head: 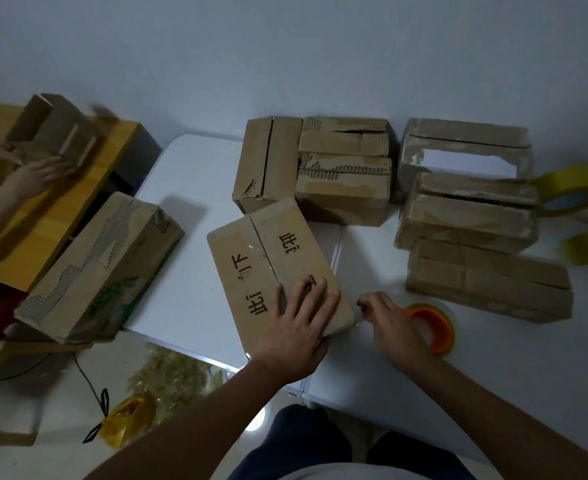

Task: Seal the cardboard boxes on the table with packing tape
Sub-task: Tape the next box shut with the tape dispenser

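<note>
A white table (pixel 188 258) is shown from above, with 1 cardboard box (pixel 278 271) lying near its front edge, printed with black characters and crossed by a strip of clear tape (pixel 263 256) along its centre seam. The left hand (pixel 294 327) is laid flat on the near right corner of this box, its fingers straight and slightly spread, pressing down and gripping nothing. The right hand (pixel 394 329) is seen just to the right of the box, its fingertips drawn together in a pinch at the box's near right edge; what is pinched appears to be the clear tape, though this cannot be told with certainty. A tape roll with an orange core (pixel 431 329) is partly covered by the right hand and rests on the table.

Further back, 3 worn boxes (pixel 315 168) are grouped touching one another, and 3 more boxes (pixel 472 216) are ranged on the right, from far to near. 2 yellow tape rolls (pixel 576 202) lie at the far right edge. At the left, a larger torn box (pixel 102 268) overhangs the table edge beside a wooden surface (pixel 43 223), over which another person's hands (pixel 39 173), blurred, are held against an open box (pixel 55 133).
</note>
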Available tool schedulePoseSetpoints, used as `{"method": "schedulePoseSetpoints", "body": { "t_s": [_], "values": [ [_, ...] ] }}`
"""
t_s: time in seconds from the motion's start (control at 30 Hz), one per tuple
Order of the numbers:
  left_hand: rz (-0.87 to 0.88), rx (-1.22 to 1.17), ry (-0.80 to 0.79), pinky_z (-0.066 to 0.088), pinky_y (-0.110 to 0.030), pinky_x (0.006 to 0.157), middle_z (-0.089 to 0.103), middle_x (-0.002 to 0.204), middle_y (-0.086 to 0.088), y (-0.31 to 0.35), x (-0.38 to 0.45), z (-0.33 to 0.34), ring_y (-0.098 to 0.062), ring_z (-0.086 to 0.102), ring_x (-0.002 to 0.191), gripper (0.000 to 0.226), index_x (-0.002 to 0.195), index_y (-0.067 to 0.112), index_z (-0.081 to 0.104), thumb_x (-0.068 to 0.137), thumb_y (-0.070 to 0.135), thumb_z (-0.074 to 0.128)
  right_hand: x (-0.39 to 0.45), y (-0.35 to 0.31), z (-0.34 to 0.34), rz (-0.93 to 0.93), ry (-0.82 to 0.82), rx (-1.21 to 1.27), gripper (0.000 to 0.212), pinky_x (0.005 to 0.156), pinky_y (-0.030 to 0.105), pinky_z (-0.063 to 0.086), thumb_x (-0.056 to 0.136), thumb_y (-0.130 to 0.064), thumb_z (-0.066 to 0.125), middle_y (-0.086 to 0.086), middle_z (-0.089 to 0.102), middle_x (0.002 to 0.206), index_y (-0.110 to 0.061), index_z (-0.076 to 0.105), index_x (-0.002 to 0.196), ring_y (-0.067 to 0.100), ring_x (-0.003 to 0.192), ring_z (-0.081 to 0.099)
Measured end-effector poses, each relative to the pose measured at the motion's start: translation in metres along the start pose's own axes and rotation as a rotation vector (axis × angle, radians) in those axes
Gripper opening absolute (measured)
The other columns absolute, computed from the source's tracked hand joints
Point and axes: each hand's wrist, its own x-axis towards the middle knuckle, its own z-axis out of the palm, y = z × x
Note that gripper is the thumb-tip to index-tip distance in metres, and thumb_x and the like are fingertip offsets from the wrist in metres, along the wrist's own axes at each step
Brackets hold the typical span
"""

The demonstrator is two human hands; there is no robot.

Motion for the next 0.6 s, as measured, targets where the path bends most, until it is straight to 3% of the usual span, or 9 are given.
{"method": "schedulePoseSetpoints", "body": {
  "t_s": [0.13, 0.23, 0.37, 0.47, 0.6],
  "values": [
    [0.000, 0.007, -0.014, 0.024, -0.068, 0.110, 0.030, 0.158, -0.011, 0.000, 0.000, 0.001, -0.038, 0.022, 0.148, 0.080, 0.156, 0.021, 0.022, 0.090, 0.057, 0.048, -0.018, -0.016, -0.004, -0.205, 0.083, -0.344, 0.050, 0.069, 0.026, 0.051, 0.068, 0.002, 0.072, 0.001, 0.063, 0.101, -0.014, 0.062, 0.114, 0.018, 0.088, 0.061],
    [0.002, 0.006, -0.011, 0.025, -0.068, 0.110, 0.031, 0.158, -0.011, 0.000, 0.001, 0.000, -0.038, 0.023, 0.148, 0.080, 0.156, 0.021, 0.023, 0.089, 0.057, 0.049, -0.014, -0.028, -0.002, -0.138, -0.026, -0.370, 0.069, 0.080, 0.029, 0.052, 0.071, 0.001, 0.071, 0.006, 0.058, 0.122, -0.010, 0.050, 0.136, 0.022, 0.103, 0.061],
    [-0.001, 0.012, -0.023, 0.025, -0.068, 0.111, 0.031, 0.158, -0.011, 0.000, 0.001, -0.001, -0.038, 0.022, 0.148, 0.081, 0.156, 0.021, 0.024, 0.088, 0.057, 0.051, 0.012, -0.039, -0.014, -0.143, -0.099, -0.443, 0.084, 0.098, 0.036, 0.043, 0.085, -0.005, 0.059, 0.000, 0.022, 0.154, -0.020, 0.014, 0.154, 0.025, 0.122, 0.046],
    [0.011, 0.001, -0.021, 0.026, -0.067, 0.110, 0.032, 0.157, -0.012, 0.000, 0.000, -0.001, -0.038, 0.023, 0.147, 0.079, 0.155, 0.020, 0.027, 0.088, 0.056, 0.051, 0.012, -0.026, -0.029, -0.172, -0.146, -0.322, 0.080, 0.098, 0.034, 0.044, 0.087, 0.000, 0.051, -0.005, 0.020, 0.156, -0.027, 0.016, 0.154, 0.022, 0.126, 0.043],
    [0.026, 0.009, 0.014, 0.027, -0.067, 0.109, 0.033, 0.157, -0.012, -0.001, 0.000, 0.001, -0.037, 0.024, 0.147, 0.083, 0.156, 0.021, 0.024, 0.087, 0.058, 0.052, 0.006, -0.012, -0.053, -0.147, -0.314, -0.223, 0.060, 0.093, 0.024, 0.042, 0.092, -0.042, 0.059, -0.009, 0.044, 0.139, -0.031, 0.036, 0.146, 0.009, 0.120, 0.046]
  ]
}}
